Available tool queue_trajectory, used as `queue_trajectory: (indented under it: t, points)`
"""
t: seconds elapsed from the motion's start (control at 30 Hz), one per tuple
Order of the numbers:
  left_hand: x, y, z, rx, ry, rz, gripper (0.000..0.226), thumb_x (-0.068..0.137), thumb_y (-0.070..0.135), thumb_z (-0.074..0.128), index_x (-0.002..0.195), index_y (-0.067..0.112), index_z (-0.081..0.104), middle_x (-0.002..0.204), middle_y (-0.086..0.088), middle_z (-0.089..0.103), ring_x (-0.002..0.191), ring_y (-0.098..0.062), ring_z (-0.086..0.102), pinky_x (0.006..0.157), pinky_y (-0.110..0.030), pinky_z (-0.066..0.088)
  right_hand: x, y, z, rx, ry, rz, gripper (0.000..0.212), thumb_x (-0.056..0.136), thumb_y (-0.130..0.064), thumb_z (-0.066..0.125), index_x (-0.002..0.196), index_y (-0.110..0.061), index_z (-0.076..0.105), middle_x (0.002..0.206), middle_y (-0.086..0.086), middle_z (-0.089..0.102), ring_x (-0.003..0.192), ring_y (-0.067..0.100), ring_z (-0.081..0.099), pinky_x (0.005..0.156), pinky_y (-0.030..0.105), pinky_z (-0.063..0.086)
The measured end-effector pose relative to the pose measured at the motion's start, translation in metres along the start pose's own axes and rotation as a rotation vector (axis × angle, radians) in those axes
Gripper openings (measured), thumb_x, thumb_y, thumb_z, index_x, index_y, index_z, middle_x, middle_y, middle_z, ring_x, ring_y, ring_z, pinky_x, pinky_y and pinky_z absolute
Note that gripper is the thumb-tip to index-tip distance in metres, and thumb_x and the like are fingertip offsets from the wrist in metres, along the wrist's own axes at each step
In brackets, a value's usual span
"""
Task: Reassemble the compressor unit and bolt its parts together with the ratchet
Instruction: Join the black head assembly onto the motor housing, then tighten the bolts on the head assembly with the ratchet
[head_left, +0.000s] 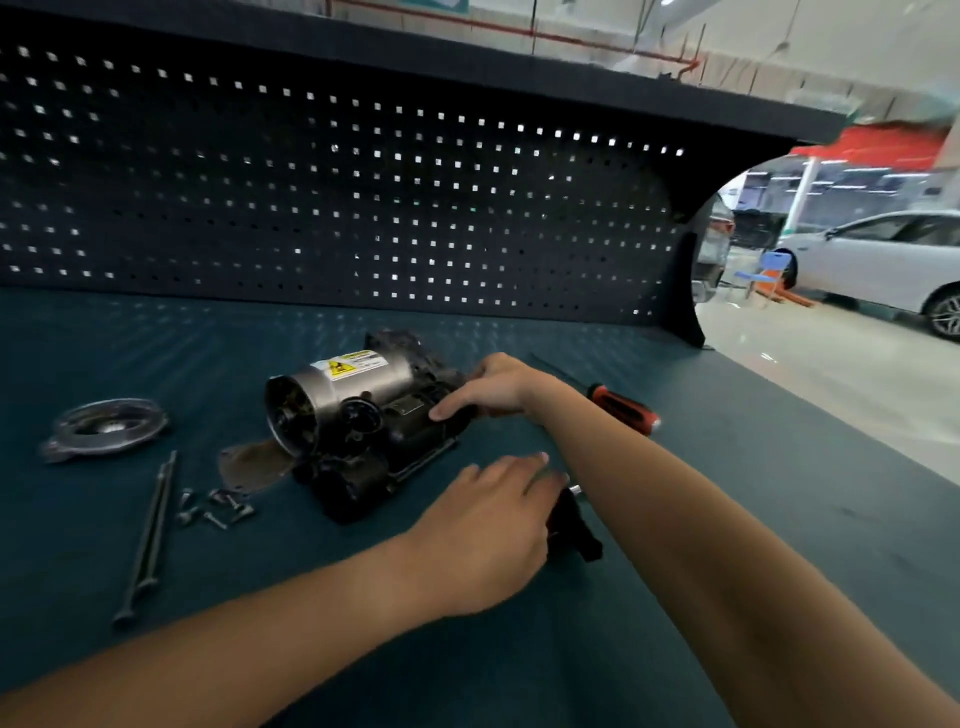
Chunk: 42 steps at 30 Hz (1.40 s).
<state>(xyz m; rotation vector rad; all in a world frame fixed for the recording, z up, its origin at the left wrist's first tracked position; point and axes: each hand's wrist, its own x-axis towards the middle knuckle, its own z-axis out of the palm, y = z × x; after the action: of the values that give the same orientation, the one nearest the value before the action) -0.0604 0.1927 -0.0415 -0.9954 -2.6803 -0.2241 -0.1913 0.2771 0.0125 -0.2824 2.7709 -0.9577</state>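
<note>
Workbench (130, 353) reassembly, partway done: nearest the camera, the left hand (483, 530) lies over a black tool (571, 525) with a silver tip, probably the ratchet. Its fingers are together and fairly straight, but whether the thumb clasps the tool underneath cannot be told. To the left, two long bolts (148, 535) lie side by side. A scatter of small screws (213, 509) sits near them, and a thin brown gasket (254, 462) reaches the open mouth of the compressor unit (353, 410), which lies on its side at mid-bench. The right hand (488, 389) grips the unit's rear end, fingers curled over the top, thumb on the near side. A round end cover (104, 428) sits well apart to the left, not yet fitted, and an orange-handled screwdriver (623, 408) lies behind the right wrist.

Risks from here: the cylindrical unit could roll if the right hand lets go, and a sweeping left forearm could scatter the loose screws. The gasket could crease or be forgotten before the cover goes on, and bolts tightened unevenly could seat that cover crooked. Beyond stand a perforated back panel (311, 208) and a white car (883, 265).
</note>
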Motion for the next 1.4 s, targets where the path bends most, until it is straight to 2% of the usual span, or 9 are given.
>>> queue_trajectory:
  t: [0.13,0.47,0.7,0.87,0.93,1.07,1.17,1.27,1.4]
  points:
    - [0.025,-0.015,0.019,-0.082,-0.242,-0.166,0.038,0.096,0.031,0.034,0.131,0.017,0.037,0.129,-0.009,0.049,0.119,-0.028,0.043,0.096,-0.040,0.039,-0.003,0.001,0.002,0.067,0.019,0.015,0.084,0.065,-0.044,0.081,0.127,0.000,0.046,0.126,0.009,0.048,0.110,0.027,0.050,0.076,0.032,0.042]
    - [0.047,-0.013,0.039,-0.075,-0.042,-0.223,0.026,0.097,0.024,0.035,0.108,0.005,0.049,0.117,-0.012,0.049,0.107,-0.027,0.048,0.090,-0.040,0.042,-0.006,0.004,0.013,0.192,0.115,0.026,0.052,0.061,-0.038,0.084,0.086,-0.007,0.050,0.093,0.005,0.049,0.083,0.020,0.049,0.049,0.024,0.034]
    - [0.044,-0.016,0.037,-0.006,0.019,-0.209,0.027,0.098,0.030,0.035,0.111,0.009,0.046,0.115,-0.010,0.049,0.095,-0.024,0.055,0.071,-0.032,0.042,-0.007,0.007,0.012,0.129,0.110,-0.004,0.073,0.066,-0.039,0.081,0.119,0.001,0.050,0.120,0.011,0.054,0.094,0.021,0.050,0.074,0.030,0.045]
    - [0.017,-0.035,0.009,0.139,0.034,-0.086,0.030,0.097,0.035,0.037,0.118,0.018,0.048,0.118,-0.002,0.049,0.103,-0.021,0.056,0.081,-0.033,0.042,-0.004,0.002,0.003,-0.002,0.031,-0.006,0.079,0.067,-0.044,0.080,0.124,-0.002,0.046,0.122,0.008,0.050,0.106,0.025,0.049,0.079,0.032,0.040]
    - [-0.001,-0.049,-0.006,0.176,0.076,-0.001,0.025,0.093,0.035,0.045,0.111,0.022,0.055,0.108,0.004,0.059,0.102,-0.014,0.058,0.082,-0.030,0.042,-0.003,0.000,0.001,-0.048,0.017,-0.012,0.079,0.067,-0.047,0.079,0.123,-0.001,0.048,0.120,0.008,0.052,0.107,0.025,0.051,0.079,0.032,0.041]
    - [-0.035,-0.060,-0.026,0.251,0.091,0.106,0.022,0.059,0.031,0.075,0.078,0.023,0.066,0.061,0.009,0.062,0.058,-0.009,0.063,0.053,-0.019,0.050,-0.001,0.005,0.000,-0.072,0.023,-0.044,0.066,0.067,-0.049,0.078,0.108,-0.003,0.056,0.101,0.004,0.055,0.097,0.022,0.054,0.071,0.028,0.040]
    - [-0.039,-0.051,-0.023,0.269,0.020,0.097,0.030,0.075,0.038,0.061,0.102,0.025,0.063,0.082,0.009,0.065,0.078,-0.008,0.065,0.067,-0.021,0.051,-0.003,0.010,0.003,-0.008,0.051,-0.067,0.065,0.066,-0.046,0.080,0.111,-0.006,0.056,0.107,0.002,0.054,0.101,0.019,0.053,0.077,0.028,0.042]
    - [-0.023,-0.039,0.000,0.208,-0.052,0.039,0.054,0.091,0.054,0.037,0.139,0.032,0.027,0.121,0.002,0.050,0.115,-0.017,0.049,0.092,-0.032,0.038,-0.005,0.013,0.006,0.033,0.078,-0.079,0.063,0.066,-0.046,0.080,0.111,-0.009,0.054,0.103,-0.001,0.052,0.099,0.017,0.052,0.079,0.027,0.042]
    - [0.004,-0.023,0.017,0.216,-0.097,0.018,0.049,0.097,0.046,0.033,0.144,0.035,0.019,0.120,-0.008,0.047,0.112,-0.028,0.049,0.087,-0.038,0.041,-0.009,0.019,0.012,0.147,0.115,-0.081,0.065,0.067,-0.045,0.080,0.116,-0.013,0.051,0.103,-0.004,0.050,0.101,0.016,0.051,0.079,0.027,0.040]
